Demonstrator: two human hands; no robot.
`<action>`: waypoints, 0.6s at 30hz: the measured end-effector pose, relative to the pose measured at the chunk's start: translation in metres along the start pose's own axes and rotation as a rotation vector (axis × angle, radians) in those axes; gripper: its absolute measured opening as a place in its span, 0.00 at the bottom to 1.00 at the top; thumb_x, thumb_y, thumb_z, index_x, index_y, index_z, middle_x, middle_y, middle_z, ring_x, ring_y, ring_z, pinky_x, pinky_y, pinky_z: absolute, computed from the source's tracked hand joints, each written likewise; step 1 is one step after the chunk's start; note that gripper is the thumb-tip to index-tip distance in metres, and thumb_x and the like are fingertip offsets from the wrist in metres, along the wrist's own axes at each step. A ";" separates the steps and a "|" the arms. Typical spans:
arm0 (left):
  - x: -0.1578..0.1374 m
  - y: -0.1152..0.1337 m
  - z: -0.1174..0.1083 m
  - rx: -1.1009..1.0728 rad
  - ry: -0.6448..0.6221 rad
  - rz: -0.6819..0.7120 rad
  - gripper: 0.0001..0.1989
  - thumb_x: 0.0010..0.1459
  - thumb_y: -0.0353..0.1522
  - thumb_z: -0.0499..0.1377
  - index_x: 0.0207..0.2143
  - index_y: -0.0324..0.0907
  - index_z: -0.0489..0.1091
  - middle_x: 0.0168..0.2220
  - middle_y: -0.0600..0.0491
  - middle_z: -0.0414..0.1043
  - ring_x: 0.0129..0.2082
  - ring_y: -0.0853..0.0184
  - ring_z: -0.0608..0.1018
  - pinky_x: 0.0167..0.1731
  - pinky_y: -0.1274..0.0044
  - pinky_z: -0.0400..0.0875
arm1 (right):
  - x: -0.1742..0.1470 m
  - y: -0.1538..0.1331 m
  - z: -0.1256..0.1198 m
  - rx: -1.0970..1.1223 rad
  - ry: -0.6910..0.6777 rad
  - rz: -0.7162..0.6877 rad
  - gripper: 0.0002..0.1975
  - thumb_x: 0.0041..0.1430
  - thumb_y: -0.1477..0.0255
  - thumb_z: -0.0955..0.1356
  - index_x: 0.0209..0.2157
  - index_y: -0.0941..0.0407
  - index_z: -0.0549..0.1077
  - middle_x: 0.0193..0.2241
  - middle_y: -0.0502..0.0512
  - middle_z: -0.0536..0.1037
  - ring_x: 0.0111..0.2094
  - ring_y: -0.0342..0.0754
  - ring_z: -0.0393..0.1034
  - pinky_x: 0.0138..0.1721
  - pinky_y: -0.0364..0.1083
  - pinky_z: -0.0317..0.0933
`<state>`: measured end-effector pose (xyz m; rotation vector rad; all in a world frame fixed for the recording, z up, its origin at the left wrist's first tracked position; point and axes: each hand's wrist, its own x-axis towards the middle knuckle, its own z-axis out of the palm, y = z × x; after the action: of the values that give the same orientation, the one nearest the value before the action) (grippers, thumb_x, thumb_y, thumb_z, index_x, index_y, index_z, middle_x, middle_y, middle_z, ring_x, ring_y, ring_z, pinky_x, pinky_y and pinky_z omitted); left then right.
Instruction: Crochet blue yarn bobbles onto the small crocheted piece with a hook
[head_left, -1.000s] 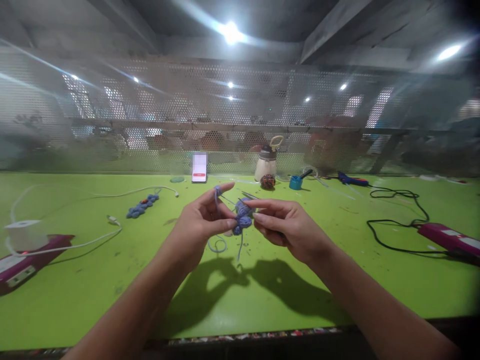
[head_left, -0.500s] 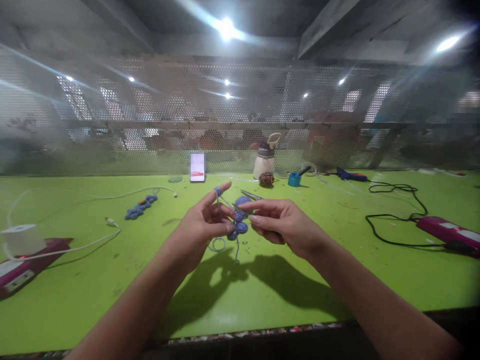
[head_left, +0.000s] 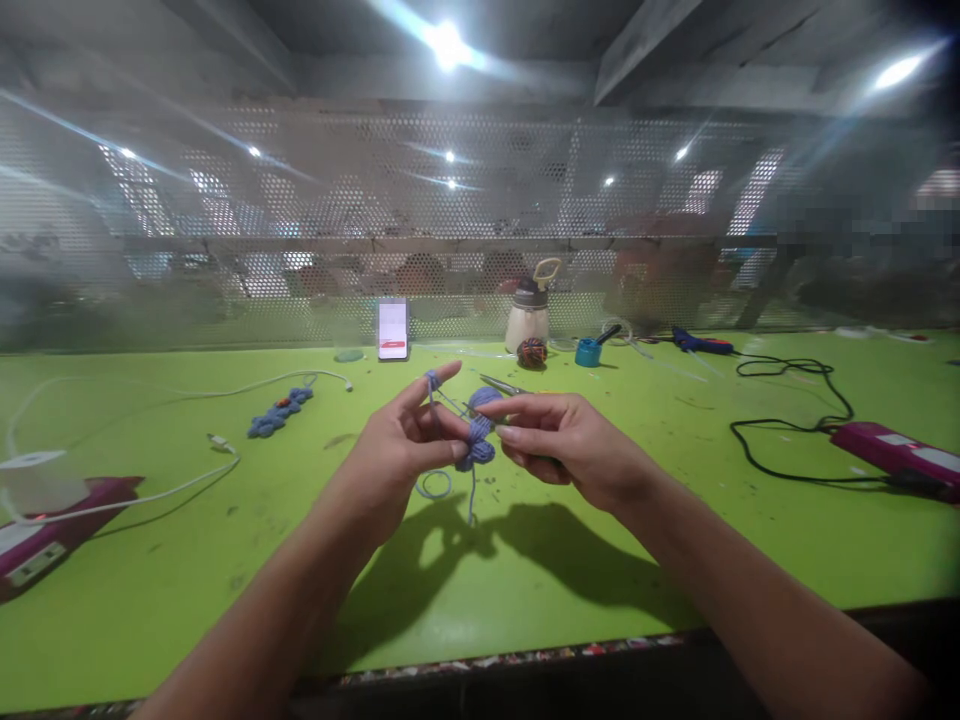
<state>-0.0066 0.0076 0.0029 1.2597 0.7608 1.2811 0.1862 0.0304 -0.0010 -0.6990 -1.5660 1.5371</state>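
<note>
My left hand (head_left: 397, 435) pinches a small blue-purple crocheted piece (head_left: 476, 455) between thumb and fingers. Yarn (head_left: 433, 400) loops around its raised index finger and runs across to the work. My right hand (head_left: 562, 435) is closed on a thin crochet hook (head_left: 469, 407), mostly hidden by the fingers, with its tip at the stitches. A rounded mass of the same yarn (head_left: 486, 397) shows behind the right fingertips; I cannot tell whether it joins the piece. A yarn tail (head_left: 472, 500) hangs below, near a loop of yarn (head_left: 435, 486) on the green table (head_left: 285, 590).
Pointed metal scissors (head_left: 499, 384) lie behind my right hand. A finished-looking blue crocheted strip (head_left: 280, 412) and white cable (head_left: 225, 450) are left. Farther back stand a phone (head_left: 392, 330), bottle (head_left: 527, 325), dark yarn ball (head_left: 532, 353) and blue pot (head_left: 588, 352). Power strips (head_left: 892, 455) flank the table.
The strands between my hands look more drawn out above the piece, whose lobes sit slightly differently. Both hands keep nearly the same place, and the view has shifted slightly.
</note>
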 end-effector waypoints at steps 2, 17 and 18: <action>0.000 0.000 0.000 0.002 0.007 0.000 0.45 0.41 0.21 0.69 0.62 0.37 0.58 0.27 0.54 0.75 0.29 0.68 0.75 0.32 0.76 0.69 | 0.000 0.000 0.000 0.009 -0.005 0.000 0.15 0.52 0.72 0.73 0.43 0.58 0.79 0.16 0.44 0.68 0.13 0.34 0.50 0.14 0.39 0.37; -0.007 0.001 0.011 0.087 0.042 0.064 0.42 0.44 0.23 0.68 0.62 0.37 0.58 0.26 0.55 0.75 0.28 0.69 0.74 0.33 0.76 0.69 | 0.000 0.001 -0.002 0.017 -0.008 0.012 0.16 0.52 0.72 0.72 0.45 0.58 0.79 0.17 0.45 0.70 0.13 0.34 0.53 0.14 0.39 0.37; -0.006 0.001 0.012 0.085 0.045 0.070 0.42 0.44 0.23 0.69 0.62 0.37 0.59 0.26 0.55 0.75 0.28 0.69 0.74 0.33 0.76 0.69 | 0.000 0.000 -0.002 0.018 -0.004 0.009 0.16 0.52 0.72 0.72 0.45 0.58 0.79 0.17 0.45 0.70 0.13 0.34 0.53 0.14 0.39 0.37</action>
<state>0.0030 -0.0016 0.0052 1.3388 0.8169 1.3496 0.1877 0.0316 -0.0016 -0.6946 -1.5524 1.5584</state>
